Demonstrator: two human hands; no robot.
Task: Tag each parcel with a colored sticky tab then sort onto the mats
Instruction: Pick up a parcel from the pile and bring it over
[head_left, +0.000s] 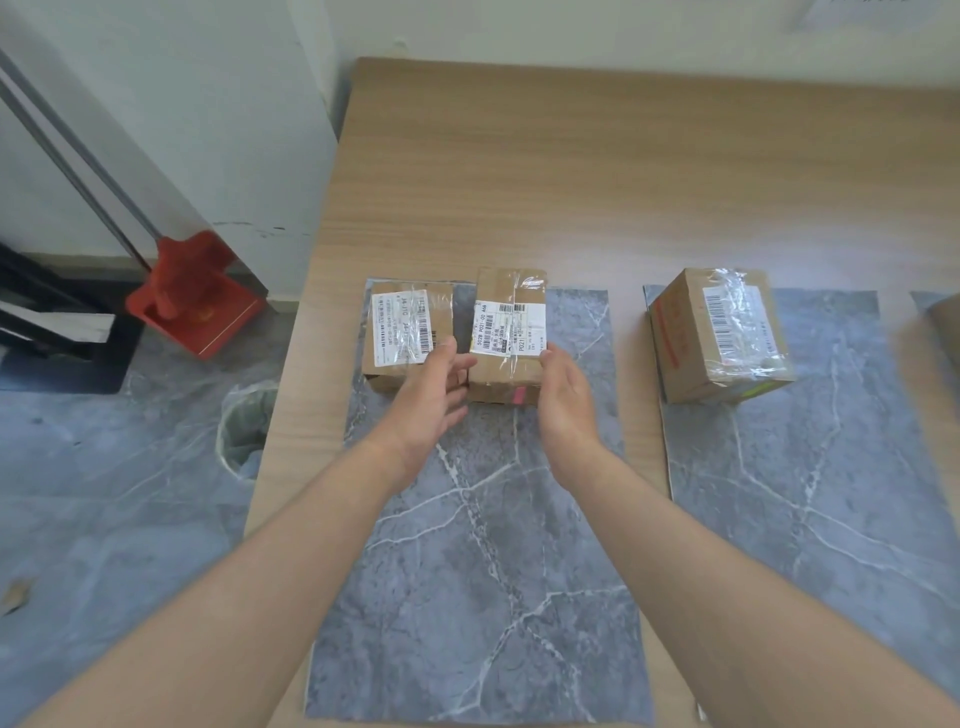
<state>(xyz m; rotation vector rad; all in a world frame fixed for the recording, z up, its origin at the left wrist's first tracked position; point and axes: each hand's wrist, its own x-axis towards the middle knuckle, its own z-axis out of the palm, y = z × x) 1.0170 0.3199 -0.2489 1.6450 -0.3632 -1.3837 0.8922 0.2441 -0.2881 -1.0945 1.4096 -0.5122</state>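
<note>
Two taped cardboard parcels stand side by side at the far end of the left grey marble-pattern mat (483, 571). The left parcel (408, 332) shows a white label. The middle parcel (509, 322) carries a pink tab (518, 397) on its near face. My left hand (431, 400) and my right hand (566, 405) flank the middle parcel with relaxed fingers, thumbs near its top corners; contact with its sides looks light. A third parcel (719, 332) with a yellow-green tab (761, 387) sits on the second mat (805, 493).
A third mat (937, 304) shows at the right edge with a blurred brown thing on it. The wooden table (571, 182) ends at the left beside a lined bin (247, 421) and a red dustpan (192, 296) on the floor.
</note>
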